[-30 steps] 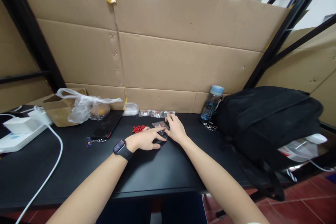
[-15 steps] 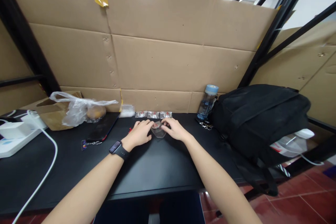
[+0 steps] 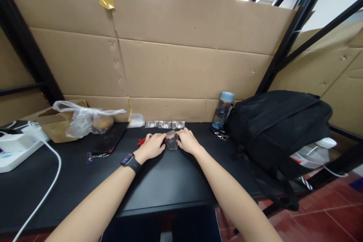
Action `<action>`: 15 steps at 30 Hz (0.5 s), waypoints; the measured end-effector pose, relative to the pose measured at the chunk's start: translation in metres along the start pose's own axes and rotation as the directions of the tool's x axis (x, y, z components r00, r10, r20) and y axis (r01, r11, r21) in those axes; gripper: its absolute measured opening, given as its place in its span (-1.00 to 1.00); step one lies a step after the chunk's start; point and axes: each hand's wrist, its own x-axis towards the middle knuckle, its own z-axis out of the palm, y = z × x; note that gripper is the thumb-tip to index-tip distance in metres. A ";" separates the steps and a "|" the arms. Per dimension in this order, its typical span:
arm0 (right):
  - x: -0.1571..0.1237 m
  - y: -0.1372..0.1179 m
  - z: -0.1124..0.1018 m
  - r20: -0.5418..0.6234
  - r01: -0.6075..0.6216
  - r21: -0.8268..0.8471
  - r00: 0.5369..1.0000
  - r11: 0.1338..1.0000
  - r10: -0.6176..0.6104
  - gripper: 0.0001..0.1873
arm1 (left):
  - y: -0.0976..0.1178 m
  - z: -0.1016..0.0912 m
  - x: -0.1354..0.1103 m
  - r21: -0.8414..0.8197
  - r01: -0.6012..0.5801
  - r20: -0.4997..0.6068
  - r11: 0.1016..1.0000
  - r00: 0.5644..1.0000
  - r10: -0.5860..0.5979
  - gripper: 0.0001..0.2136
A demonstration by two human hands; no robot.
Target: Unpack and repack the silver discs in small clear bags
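Between my hands lies a small clear plastic bag [image 3: 172, 143] on the black tabletop, with something round, whitish and red at its top end. My left hand [image 3: 153, 146], wearing a dark watch [image 3: 130, 161], pinches the bag's upper left edge with bent fingers. At the upper right edge, my right hand [image 3: 187, 141] has its curled fingers closed on the same bag. Several red pieces [image 3: 141, 141] lie beside my left hand. Behind the hands, three clear packets with red-and-white contents stand in a row: a left one [image 3: 151, 124], a middle one [image 3: 165, 124] and a right one [image 3: 178, 124].
A stack of clear bags [image 3: 136, 120] is by the cardboard wall [image 3: 170, 68]. Left are a dark pouch [image 3: 109, 140], a knotted plastic bag [image 3: 78, 123] and a power strip [image 3: 13, 160]. Right stand a water bottle [image 3: 222, 111] and a black backpack [image 3: 278, 128].
The clear bag now lies flatter and more upright, its round content showing between the fingertips. My right hand has shifted slightly right, and the red pieces are more visible.
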 end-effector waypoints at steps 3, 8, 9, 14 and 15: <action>0.001 -0.002 0.002 -0.016 -0.002 -0.023 1.000 1.000 0.002 -0.71 | -0.001 0.000 0.000 0.003 0.006 -0.007 1.000 1.000 -0.006 -0.70; 0.003 0.001 0.007 -0.001 -0.017 0.120 1.000 0.993 0.017 -0.66 | -0.002 0.000 0.000 -0.020 0.003 0.004 1.000 1.000 -0.003 -0.72; 0.003 0.002 0.007 -0.006 -0.020 0.152 1.000 0.988 0.021 -0.63 | -0.002 -0.001 0.000 -0.025 0.002 0.000 1.000 1.000 -0.002 -0.72; 0.002 0.003 0.006 -0.029 -0.004 0.203 1.000 0.979 0.010 -0.68 | -0.003 -0.004 0.001 -0.040 0.006 -0.030 0.999 1.000 -0.007 -0.80; 0.002 0.002 0.005 -0.039 0.012 0.199 0.999 0.980 -0.004 -0.74 | -0.003 -0.006 0.001 -0.038 0.005 -0.040 0.999 0.999 -0.007 -0.83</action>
